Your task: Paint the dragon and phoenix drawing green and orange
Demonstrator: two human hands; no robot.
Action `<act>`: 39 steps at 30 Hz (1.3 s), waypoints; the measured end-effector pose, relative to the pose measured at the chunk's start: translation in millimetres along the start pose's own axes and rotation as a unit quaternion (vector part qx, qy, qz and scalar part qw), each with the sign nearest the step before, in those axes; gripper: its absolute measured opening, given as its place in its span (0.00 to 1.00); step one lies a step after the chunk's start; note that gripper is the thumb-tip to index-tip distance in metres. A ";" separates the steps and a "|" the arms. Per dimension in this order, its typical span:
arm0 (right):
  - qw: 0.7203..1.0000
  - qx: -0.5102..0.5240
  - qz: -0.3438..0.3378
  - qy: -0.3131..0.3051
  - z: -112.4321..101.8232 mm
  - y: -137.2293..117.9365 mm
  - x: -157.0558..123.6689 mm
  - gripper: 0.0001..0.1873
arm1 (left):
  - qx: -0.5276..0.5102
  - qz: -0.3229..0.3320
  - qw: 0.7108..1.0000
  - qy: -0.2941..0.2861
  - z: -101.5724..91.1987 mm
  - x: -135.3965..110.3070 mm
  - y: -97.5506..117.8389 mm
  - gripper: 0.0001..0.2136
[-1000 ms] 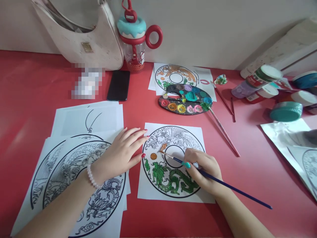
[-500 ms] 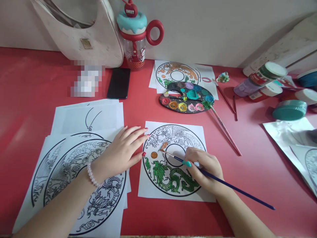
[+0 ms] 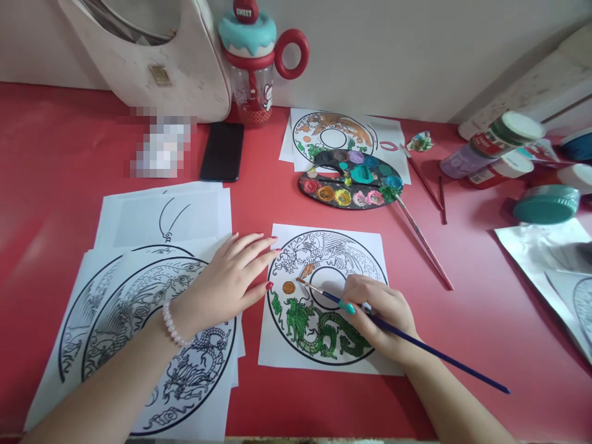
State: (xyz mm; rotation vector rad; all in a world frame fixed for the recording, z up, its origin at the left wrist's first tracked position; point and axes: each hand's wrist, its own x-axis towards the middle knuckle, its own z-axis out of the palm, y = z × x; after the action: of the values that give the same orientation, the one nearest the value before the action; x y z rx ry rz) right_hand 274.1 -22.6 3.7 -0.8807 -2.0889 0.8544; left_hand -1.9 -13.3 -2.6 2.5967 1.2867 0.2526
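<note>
Pinching a blue brush (image 3: pixel 462 365) between thumb and fingers, my right hand (image 3: pixel 382 317) lies over the right side of a round drawing (image 3: pixel 326 333), its thumbnail painted turquoise. The drawing is on a square of white paper on the red table (image 3: pixel 259 407), between my two hands. Its dragon is green along the lower half; the bird in the upper half is mostly plain, with a few orange strokes. My brush tip is just below those strokes, near a small orange disk (image 3: pixel 289 287); I cannot tell whether it is pressing on the paper.

My left hand (image 3: pixel 231 271) is flat with its fingers spread, the fingertips at the sheet's left edge and the palm over a pile of uncoloured sheets (image 3: pixel 203 370). A pale bead bracelet (image 3: pixel 172 325) circles that wrist.

Beyond, a red brush (image 3: pixel 428 243) leans with its bristles on a black palette (image 3: pixel 333 180) of paints, which overlaps a partly coloured sheet (image 3: pixel 356 126). A phone (image 3: pixel 222 151) lies to the left, and paint jars (image 3: pixel 546 205) crowd the right. Farthest, by the wall, stand a cup (image 3: pixel 252 92) with a ring handle and a pale bag (image 3: pixel 185 86).
</note>
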 end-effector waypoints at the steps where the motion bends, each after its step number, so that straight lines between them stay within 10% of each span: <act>1: 1.000 -0.003 -0.001 -0.001 -0.1 0.0 0.3 0.07 | -0.001 0.000 1.000 0.000 -0.1 0.1 -0.1 0.22; 39: 0.994 -0.037 0.074 0.073 -1.3 -0.3 2.1 0.09 | 0.013 0.004 1.000 -0.003 -1.8 -0.8 0.6 0.21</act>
State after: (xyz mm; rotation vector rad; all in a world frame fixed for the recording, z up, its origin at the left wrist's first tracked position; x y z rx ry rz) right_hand 273.9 -20.8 5.3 -1.1160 -1.9578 0.7675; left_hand -2.5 -14.1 -0.8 2.6226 1.2853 0.2307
